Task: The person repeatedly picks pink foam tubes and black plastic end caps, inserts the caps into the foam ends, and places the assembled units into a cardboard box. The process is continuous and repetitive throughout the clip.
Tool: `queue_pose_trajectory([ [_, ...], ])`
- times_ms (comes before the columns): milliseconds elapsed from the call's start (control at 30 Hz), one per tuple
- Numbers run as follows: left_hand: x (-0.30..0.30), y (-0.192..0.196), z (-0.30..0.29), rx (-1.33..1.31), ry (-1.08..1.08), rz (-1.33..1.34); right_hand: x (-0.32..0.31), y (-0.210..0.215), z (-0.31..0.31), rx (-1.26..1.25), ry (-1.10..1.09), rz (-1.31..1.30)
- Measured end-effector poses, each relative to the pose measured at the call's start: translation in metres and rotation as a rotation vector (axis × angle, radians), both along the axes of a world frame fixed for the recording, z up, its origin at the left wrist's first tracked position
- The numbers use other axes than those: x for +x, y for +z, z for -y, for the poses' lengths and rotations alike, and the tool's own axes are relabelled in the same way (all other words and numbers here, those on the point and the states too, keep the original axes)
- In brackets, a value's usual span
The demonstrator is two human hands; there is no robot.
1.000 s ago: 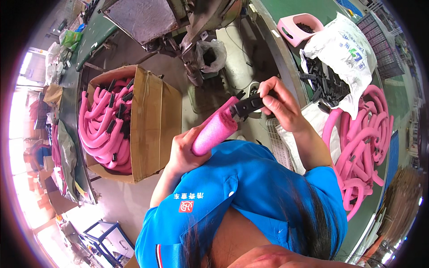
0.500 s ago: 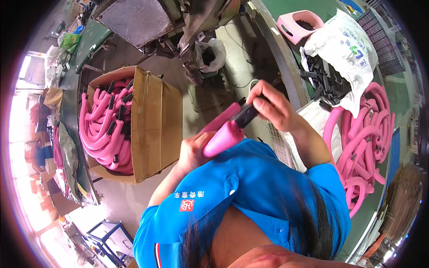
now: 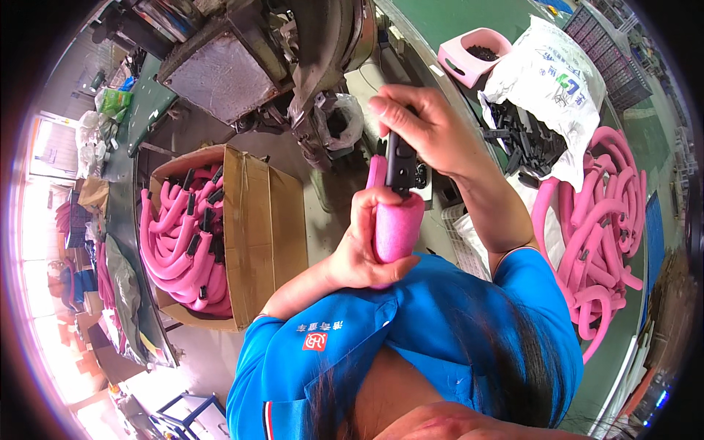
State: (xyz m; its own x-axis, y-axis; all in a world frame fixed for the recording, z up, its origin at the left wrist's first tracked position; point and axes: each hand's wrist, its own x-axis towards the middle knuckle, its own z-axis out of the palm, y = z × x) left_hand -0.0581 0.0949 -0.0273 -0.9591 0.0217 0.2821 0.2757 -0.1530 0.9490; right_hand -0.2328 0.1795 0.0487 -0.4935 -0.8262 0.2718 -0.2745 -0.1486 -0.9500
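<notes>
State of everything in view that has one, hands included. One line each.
Left hand: closed around pink foam tube
Pink foam tube: held, end up
Right hand: gripping black plastic piece
Black plastic piece: upright, lower end at tube's end; insertion depth unclear
Cardboard box: open, filled with pink tubes
White sack: open, black parts showing
Pink bin: open-topped, holding small dark pieces

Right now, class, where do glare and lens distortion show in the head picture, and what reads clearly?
Head view: bright windows at left wash out to white; the green table curves along its right edge; black vignetting swallows the corners; centrally, the held pink tube and black piece read clearly.
</notes>
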Motion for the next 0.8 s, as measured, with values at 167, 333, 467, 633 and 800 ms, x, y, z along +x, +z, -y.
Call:
queue_pose_trajectory([
  [167,0.022,-0.004,-0.012,0.105,0.009,0.166,0.01,-0.031,-0.002,0.076,0.035,0.081],
  [333,0.026,-0.001,-0.013,0.052,-0.025,0.218,0.023,-0.01,-0.015,0.088,0.051,0.021],
  [467,0.034,0.001,-0.017,0.04,-0.028,0.237,0.03,-0.016,-0.023,0.027,0.2,-0.068],
  [633,0.042,-0.003,-0.016,-0.051,-0.057,0.268,0.03,-0.015,-0.025,0.07,0.464,-0.154],
  [800,0.035,-0.005,-0.008,0.102,-0.097,0.257,0.028,-0.026,-0.027,0.025,0.199,0.061],
])
